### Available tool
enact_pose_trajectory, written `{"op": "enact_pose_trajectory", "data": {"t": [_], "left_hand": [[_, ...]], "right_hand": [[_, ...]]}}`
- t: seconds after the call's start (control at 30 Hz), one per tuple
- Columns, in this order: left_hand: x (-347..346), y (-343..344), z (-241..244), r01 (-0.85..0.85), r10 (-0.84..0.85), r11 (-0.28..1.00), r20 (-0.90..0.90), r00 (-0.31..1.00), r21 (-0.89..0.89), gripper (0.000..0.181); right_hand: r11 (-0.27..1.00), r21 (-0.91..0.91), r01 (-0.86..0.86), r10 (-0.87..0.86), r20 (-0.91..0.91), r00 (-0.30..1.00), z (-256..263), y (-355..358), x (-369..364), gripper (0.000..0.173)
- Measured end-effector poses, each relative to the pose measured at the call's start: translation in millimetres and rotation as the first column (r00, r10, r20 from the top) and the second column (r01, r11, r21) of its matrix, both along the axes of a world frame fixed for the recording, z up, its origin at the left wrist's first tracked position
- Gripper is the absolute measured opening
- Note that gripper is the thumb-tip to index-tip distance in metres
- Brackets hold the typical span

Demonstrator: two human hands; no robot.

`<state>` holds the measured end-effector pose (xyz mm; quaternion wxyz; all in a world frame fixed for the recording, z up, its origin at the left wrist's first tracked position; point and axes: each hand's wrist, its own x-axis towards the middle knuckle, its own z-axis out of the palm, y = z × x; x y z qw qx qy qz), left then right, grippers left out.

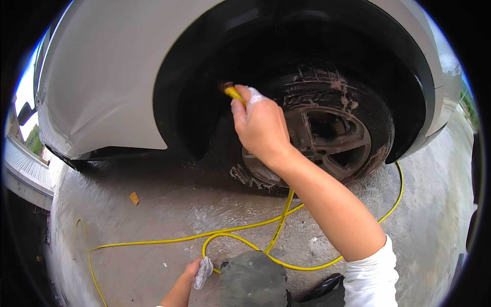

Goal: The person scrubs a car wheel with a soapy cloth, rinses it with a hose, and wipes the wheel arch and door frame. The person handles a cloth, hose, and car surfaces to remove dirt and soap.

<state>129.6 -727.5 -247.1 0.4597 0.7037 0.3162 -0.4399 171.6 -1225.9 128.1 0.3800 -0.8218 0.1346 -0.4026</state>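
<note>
My right hand (259, 119), with white foam on its thumb side, grips the yellow handle of a brush (234, 94), whose dark head is blurred against the black wheel-arch lining (191, 96). Below and right of the brush is a wet, dirty car tire (368, 99) with streaks of foam, around a grimy alloy wheel (332, 134), partly hidden by my hand and forearm. Low in the view, my left hand (195, 268) holds a crumpled greyish-white cloth (203, 272); most of its fingers are hidden.
A yellow hose (172, 241) loops across the wet concrete floor (172, 215) and passes near the tire. A small orange-yellow scrap (134, 198) lies at left. The light-coloured car body panel (107, 76) bulges above. My dark-covered knee (253, 278) and black shoe (324, 286) are at the bottom.
</note>
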Motion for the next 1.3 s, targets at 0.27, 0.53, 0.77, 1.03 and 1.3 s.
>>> {"op": "enact_pose_trajectory", "data": {"t": [0.27,0.53,0.77,1.03,1.3], "left_hand": [[28.3,-24.8,2.8,0.103,-0.103,0.995,0.081,0.991,0.006,0.041],[21.5,-50.1,15.5,0.105,-0.107,0.994,0.07,0.992,0.022,0.051],[22.0,-54.8,7.9,0.107,-0.113,0.993,0.134,0.985,0.051,0.044],[17.5,-89.3,35.0,0.087,-0.072,0.994,0.207,0.976,-0.062,0.046],[-15.2,-52.0,29.0,0.088,-0.085,0.996,0.179,0.98,-0.007,0.049]], "right_hand": [[0.953,-0.02,0.303,-0.296,0.15,0.943,53.9,-117.2,-59.2,0.035],[0.82,0.212,0.531,-0.527,-0.079,0.846,51.4,-151.6,-244.3,0.035],[0.72,0.265,0.641,-0.553,-0.337,0.762,22.8,-160.9,-363.4,0.034],[0.929,0.142,0.34,-0.3,-0.243,0.922,35.6,-103.9,-284.4,0.029],[0.956,-0.292,-0.029,-0.001,-0.103,0.995,-2.2,-51.2,-185.4,0.03]]}}
